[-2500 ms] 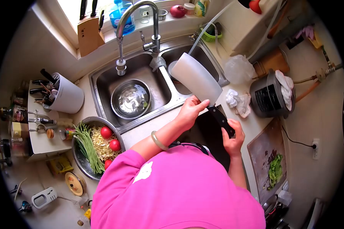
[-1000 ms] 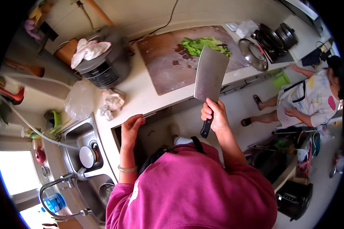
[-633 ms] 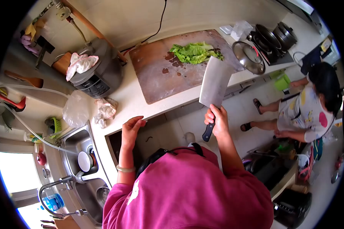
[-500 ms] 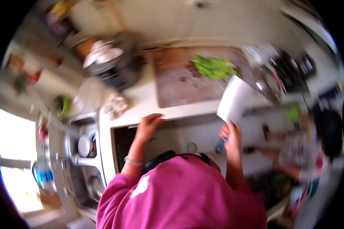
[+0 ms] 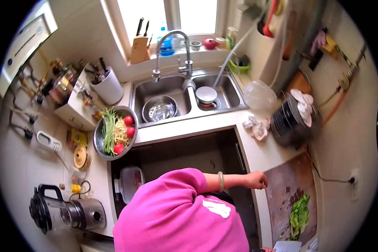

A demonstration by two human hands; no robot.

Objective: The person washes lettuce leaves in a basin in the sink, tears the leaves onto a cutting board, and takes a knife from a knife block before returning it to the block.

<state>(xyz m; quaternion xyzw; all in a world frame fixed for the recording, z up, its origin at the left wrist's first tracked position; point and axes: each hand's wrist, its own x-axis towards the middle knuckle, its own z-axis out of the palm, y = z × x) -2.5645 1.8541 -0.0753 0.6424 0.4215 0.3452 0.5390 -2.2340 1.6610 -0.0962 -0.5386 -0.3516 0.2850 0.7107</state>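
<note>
My left hand, with a bangle on its wrist, hangs by the near edge of the wooden cutting board. Its fingers are curled in and I see nothing in them. A pile of green leafy vegetable lies on the board among dark wet spots. At the bottom edge my right hand is mostly cut off by the frame. It grips a cleaver, whose pale blade lies over the board's near end; the handle is hardly visible.
A double sink holds a metal bowl and a white bowl. On the left counter stand a steel bowl of vegetables and a blender. A rice cooker with a cloth on top and a crumpled cloth sit beyond the board.
My view has swung left, so the sink and left counter show. Board and greens now lie at the lower right. The cleaver, still in my right hand, has slipped to the bottom edge.
</note>
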